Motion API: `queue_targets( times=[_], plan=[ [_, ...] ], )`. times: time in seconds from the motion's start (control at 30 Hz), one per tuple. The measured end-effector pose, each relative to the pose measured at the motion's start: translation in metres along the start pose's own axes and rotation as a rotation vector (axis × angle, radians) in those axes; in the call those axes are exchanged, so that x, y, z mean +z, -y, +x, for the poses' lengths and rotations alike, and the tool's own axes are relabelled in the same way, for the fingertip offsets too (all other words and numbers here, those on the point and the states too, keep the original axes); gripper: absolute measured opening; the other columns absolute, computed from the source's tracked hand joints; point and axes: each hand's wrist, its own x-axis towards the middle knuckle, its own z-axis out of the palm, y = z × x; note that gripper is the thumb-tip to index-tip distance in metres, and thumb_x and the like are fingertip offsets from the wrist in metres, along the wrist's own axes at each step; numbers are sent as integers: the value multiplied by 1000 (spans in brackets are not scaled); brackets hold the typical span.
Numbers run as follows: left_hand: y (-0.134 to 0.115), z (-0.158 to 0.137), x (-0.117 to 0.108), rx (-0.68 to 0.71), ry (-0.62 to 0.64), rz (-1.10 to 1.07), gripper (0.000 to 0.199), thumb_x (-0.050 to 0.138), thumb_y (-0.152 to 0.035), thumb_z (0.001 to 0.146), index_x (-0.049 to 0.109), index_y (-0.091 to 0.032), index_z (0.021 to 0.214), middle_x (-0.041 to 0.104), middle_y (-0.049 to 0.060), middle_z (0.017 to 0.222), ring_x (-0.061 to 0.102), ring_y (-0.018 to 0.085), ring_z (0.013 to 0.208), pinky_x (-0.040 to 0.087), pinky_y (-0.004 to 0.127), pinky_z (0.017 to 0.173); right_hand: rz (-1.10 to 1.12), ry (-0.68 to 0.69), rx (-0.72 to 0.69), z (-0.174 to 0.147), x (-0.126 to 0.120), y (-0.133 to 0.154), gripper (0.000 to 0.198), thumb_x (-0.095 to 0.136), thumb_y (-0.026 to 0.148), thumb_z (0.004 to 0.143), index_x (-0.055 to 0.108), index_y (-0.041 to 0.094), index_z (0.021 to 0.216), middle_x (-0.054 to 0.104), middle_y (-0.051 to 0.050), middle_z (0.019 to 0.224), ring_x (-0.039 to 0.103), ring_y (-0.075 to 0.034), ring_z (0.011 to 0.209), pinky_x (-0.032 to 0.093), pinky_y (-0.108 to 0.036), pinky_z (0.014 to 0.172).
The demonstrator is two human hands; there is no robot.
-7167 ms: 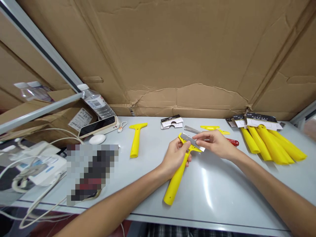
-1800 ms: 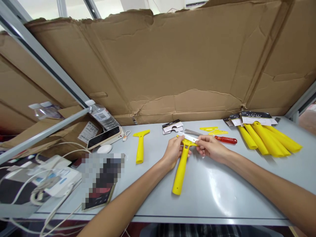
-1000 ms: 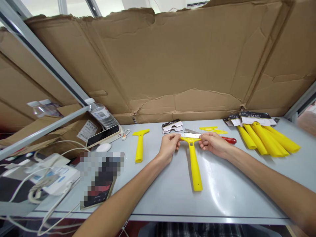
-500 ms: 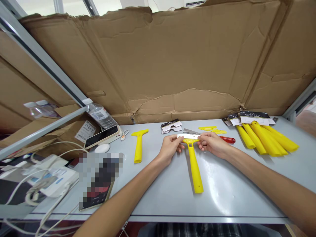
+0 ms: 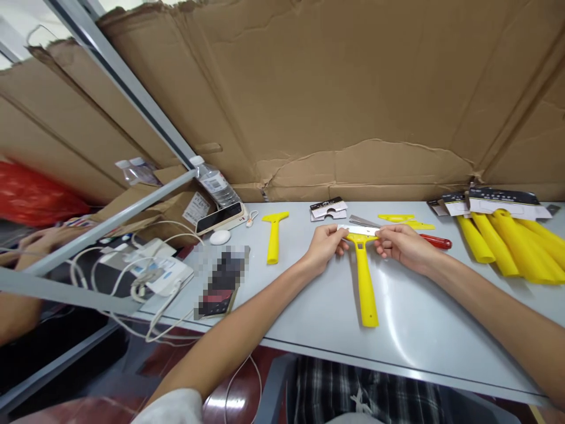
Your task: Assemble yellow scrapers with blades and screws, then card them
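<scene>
A yellow scraper (image 5: 365, 282) points its handle toward me, with a flat metal blade (image 5: 356, 229) lying across its wide head. At the left end of the blade and head, my left hand (image 5: 325, 246) is closed in a pinch. My right hand (image 5: 399, 244) pinches the right end of the head. Behind my right hand lie loose grey blades (image 5: 362, 221), yellow plastic strips (image 5: 396, 218) and a red-handled tool (image 5: 436, 241), partly hidden by that hand. Another yellow scraper body (image 5: 273, 238) lies to the left, with no blade visible on it.
Several yellow handles (image 5: 521, 244) with black-and-white cards (image 5: 507, 201) lie at the right. Small cards (image 5: 327, 209) sit at the back. On the left are a phone (image 5: 220, 217), a water bottle (image 5: 216, 184), cables and a cardboard box (image 5: 188, 206). Another person's arm (image 5: 26, 259) shows far left.
The view has swung left and down, bringing another person's arm and a red bag into sight. Both hands keep their hold at the scraper head.
</scene>
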Motion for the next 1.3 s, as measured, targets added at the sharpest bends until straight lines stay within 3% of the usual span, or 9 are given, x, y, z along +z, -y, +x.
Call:
queue_targets(
  times=[0.5, 0.6, 0.7, 0.77, 0.83, 0.93, 1.1, 1.3],
  plan=[
    [2, -3, 0, 69, -70, 74, 20, 70, -33, 78, 65, -15, 73, 58, -1, 55, 48, 9, 46, 36, 21, 45, -66, 9, -11, -2, 3, 4, 37, 70, 37, 86, 57, 7, 105, 65, -16, 98, 61, -10, 68, 47, -23, 57],
    [2, -3, 0, 52, -61, 74, 18, 70, -33, 78, 66, -15, 74, 59, 0, 55, 47, 9, 46, 35, 21, 45, -242, -139, -138, -2, -13, 17, 39, 65, 40, 88, 63, 7, 109, 66, -13, 93, 56, -8, 64, 41, -21, 55],
    [1, -3, -1, 44, -57, 81, 20, 70, -33, 78, 63, -16, 71, 58, 0, 54, 47, 9, 46, 35, 21, 45, -697, -456, -412, -3, -45, 38, 37, 60, 38, 91, 70, 8, 109, 67, -10, 86, 53, -7, 66, 40, -19, 64],
    [0, -4, 0, 44, -54, 86, 21, 70, -33, 78, 61, -16, 70, 58, 0, 54, 47, 9, 45, 35, 21, 45, -1046, -598, -558, -2, -70, 48, 32, 59, 31, 89, 74, 9, 107, 69, -10, 96, 57, -8, 79, 42, -19, 79],
    [-1, -4, 0, 41, -51, 89, 21, 70, -34, 79, 63, -16, 71, 59, 0, 55, 48, 9, 45, 36, 21, 45, -1315, -564, -536, -1, -91, 54, 32, 57, 27, 89, 77, 10, 107, 69, -10, 104, 57, -10, 85, 42, -20, 85],
    [0, -3, 0, 37, -56, 90, 21, 71, -34, 78, 63, -16, 72, 59, 0, 55, 48, 9, 46, 36, 21, 46, -1509, -422, -413, 2, -108, 55, 34, 60, 28, 90, 79, 15, 115, 68, -10, 114, 59, -11, 92, 41, -20, 88],
    [0, -2, -1, 30, -51, 91, 22, 71, -35, 79, 61, -17, 71, 59, 0, 56, 48, 9, 46, 35, 21, 45, -1573, -307, -285, 7, -114, 52, 43, 65, 36, 90, 75, 21, 129, 66, -8, 123, 61, -14, 102, 41, -19, 88],
    [0, -3, -1, 26, -49, 95, 20, 69, -33, 81, 62, -16, 72, 58, 0, 56, 47, 8, 45, 34, 21, 45, -1575, -303, -236, 12, -117, 48, 45, 67, 33, 88, 74, 19, 130, 69, -9, 115, 59, -11, 90, 39, -18, 79]
  ],
)
